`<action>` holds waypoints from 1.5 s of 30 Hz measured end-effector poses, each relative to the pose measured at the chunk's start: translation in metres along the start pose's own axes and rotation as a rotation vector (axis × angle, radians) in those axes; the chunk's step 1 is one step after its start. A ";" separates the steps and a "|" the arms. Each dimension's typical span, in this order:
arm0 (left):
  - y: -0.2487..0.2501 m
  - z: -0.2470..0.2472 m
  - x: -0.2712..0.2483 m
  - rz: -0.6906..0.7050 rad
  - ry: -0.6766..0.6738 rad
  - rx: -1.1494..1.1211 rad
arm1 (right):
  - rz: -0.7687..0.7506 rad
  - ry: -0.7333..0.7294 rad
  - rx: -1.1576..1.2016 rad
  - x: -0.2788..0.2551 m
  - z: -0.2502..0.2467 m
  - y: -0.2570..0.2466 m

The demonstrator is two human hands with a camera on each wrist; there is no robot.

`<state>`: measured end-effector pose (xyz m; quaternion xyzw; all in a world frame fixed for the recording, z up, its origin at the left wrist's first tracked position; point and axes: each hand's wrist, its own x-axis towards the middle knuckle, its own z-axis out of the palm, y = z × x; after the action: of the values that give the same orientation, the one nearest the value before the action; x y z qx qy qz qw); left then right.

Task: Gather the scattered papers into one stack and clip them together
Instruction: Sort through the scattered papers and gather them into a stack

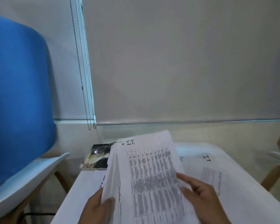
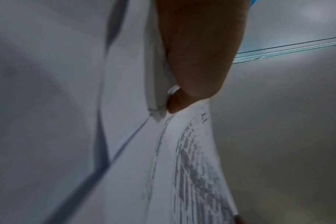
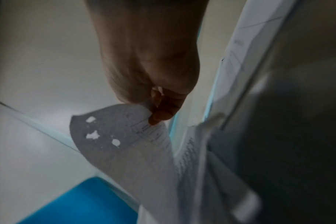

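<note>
I hold the stack of papers tilted up off the table, its long axis running from me toward twelve o'clock. My left hand pinches its seven-o'clock edge; my right hand pinches the four-o'clock edge. One loose sheet lies flat at two o'clock, nearer my right hand, which I judge should fetch it.

"I.T." on held stack, table sheet.
</note>
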<state>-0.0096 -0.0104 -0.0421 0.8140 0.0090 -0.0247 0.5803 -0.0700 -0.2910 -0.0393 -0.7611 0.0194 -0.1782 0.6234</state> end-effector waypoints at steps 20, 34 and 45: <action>-0.007 0.004 0.001 -0.032 0.038 0.182 | 0.450 0.079 -1.060 0.003 -0.095 0.043; -0.020 0.004 0.005 -0.014 0.021 0.154 | 0.660 0.217 -0.829 0.010 -0.208 0.106; -0.022 0.003 0.008 0.020 0.013 0.132 | 0.240 0.314 -0.517 0.006 -0.163 0.070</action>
<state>-0.0027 -0.0061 -0.0645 0.8506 0.0033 -0.0142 0.5257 -0.0994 -0.4616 -0.0783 -0.8497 0.2496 -0.2078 0.4154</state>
